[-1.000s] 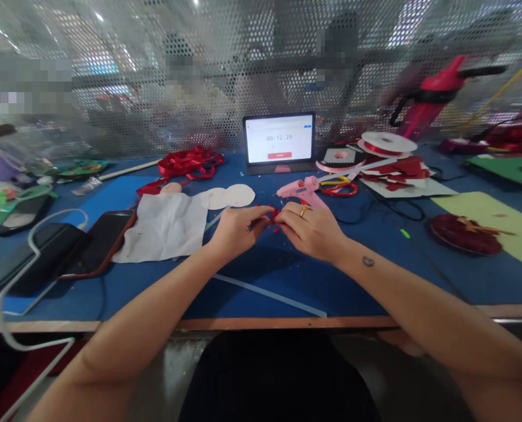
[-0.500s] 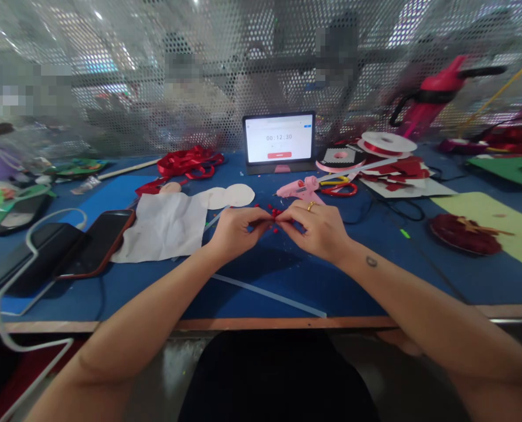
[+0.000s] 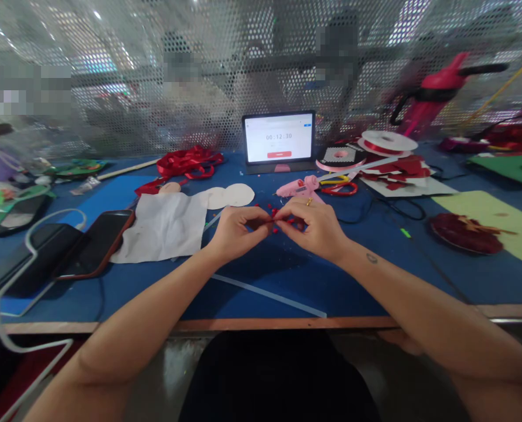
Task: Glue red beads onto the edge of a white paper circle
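A perforated metal screen stood behind the blue work table, and a tablet at the back of the table showed a timer reading 00:12:30. Both hands were curled inward at the middle of the table, their fingertips meeting. The left hand and right hand appeared to pinch a small red piece between them, though the fingers hid most of it and its exact form could not be told. Loose red bits lay scattered on the table just around the hands. They looked light and fiddly, likely to roll or slip, and best taken between the fingertip pads. A pink hot glue gun and red-handled scissors lay just beyond the right hand, with white paper circles beyond the left and a long clear glue stick nearer the table's front edge.
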Motion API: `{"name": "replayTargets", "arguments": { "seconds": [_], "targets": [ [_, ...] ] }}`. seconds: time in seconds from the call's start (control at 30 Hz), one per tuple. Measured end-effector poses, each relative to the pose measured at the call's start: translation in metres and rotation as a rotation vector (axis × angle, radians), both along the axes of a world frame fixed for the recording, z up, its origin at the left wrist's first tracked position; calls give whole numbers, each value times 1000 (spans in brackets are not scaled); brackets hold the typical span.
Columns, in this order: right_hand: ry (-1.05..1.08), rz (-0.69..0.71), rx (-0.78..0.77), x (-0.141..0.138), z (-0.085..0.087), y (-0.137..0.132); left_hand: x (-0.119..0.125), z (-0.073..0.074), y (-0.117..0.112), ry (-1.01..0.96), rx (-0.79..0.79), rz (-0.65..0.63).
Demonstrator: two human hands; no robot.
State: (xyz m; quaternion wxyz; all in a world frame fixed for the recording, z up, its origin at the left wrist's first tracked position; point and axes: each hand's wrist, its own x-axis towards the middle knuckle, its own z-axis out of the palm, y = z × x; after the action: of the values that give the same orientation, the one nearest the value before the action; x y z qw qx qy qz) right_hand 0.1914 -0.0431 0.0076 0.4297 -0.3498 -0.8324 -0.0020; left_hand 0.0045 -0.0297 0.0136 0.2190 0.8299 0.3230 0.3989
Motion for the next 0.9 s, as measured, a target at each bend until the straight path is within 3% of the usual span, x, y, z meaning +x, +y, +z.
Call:
{"name": "replayTargets", "arguments": {
  "seconds": [0.37, 0.57, 0.73, 0.9],
  "targets": [
    [13, 27, -173, 3, -2, 5, -3, -7, 12, 62, -168, -142],
    [-47, 29, -130, 3, -2, 5, -4, -6, 11, 75, -175, -160],
    [77, -125, -51, 11, 4, 8, -7, -2, 17, -197, -262, 29],
    [193, -185, -28, 24, 15, 12, -17, 3, 32, -447, -193, 277]
  ]
}}
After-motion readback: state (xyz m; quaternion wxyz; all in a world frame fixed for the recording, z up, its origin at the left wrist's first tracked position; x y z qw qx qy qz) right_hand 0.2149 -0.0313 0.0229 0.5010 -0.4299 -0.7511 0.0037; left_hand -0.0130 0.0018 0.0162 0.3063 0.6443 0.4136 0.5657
